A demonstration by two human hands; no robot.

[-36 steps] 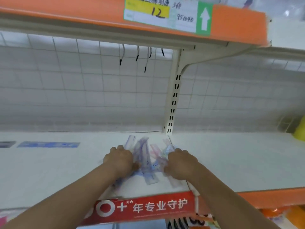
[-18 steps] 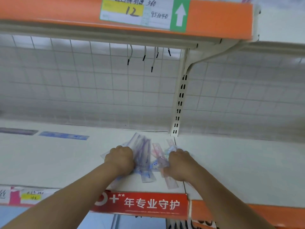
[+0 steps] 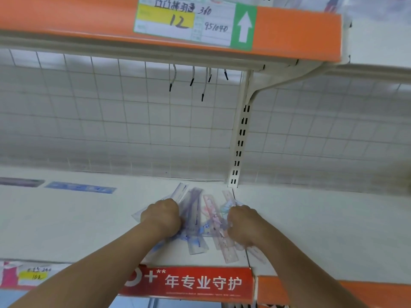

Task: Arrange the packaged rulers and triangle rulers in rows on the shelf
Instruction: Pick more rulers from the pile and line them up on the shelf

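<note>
Shelf [image 3: 66, 223] of a shop fixture, white, seen from above and in front, with a wire grid [image 3: 111, 112] behind it and a slotted post [image 3: 241, 138] rising at the back. Rulers [image 3: 195, 218] in clear sleeves lie fanned on the shelf just in front of the post's foot, purple ones to the left and pink ones to the right, overlapping, their near ends close to the shelf's front edge. Left hand [image 3: 161, 216]: knuckles up, fingers curled down onto the purple rulers and gripping them. Right hand [image 3: 242, 225]: likewise curled, gripping the pink rulers; its fingertips are hidden.

A red strip [image 3: 200, 283] on the front edge below the hands reads "+** 年专业守护" in white. To its left, a yellow tag [image 3: 33, 275] carries handwriting, of which "10" can be made out. The orange edge of the shelf above holds a price label [image 3: 184, 21]: "12" handwritten on yellow, "951040" beside it, a line of handwritten characters on top that is too loose to read, and a white arrow [image 3: 243, 26] on green pointing up. Black-tipped hooks [image 3: 192, 78] hang beneath that upper shelf.

Well apart to the left, at the back of the shelf, lie a blue pack [image 3: 80, 187] and a dark pack [image 3: 20, 182], end to end; their print is blurred.
</note>
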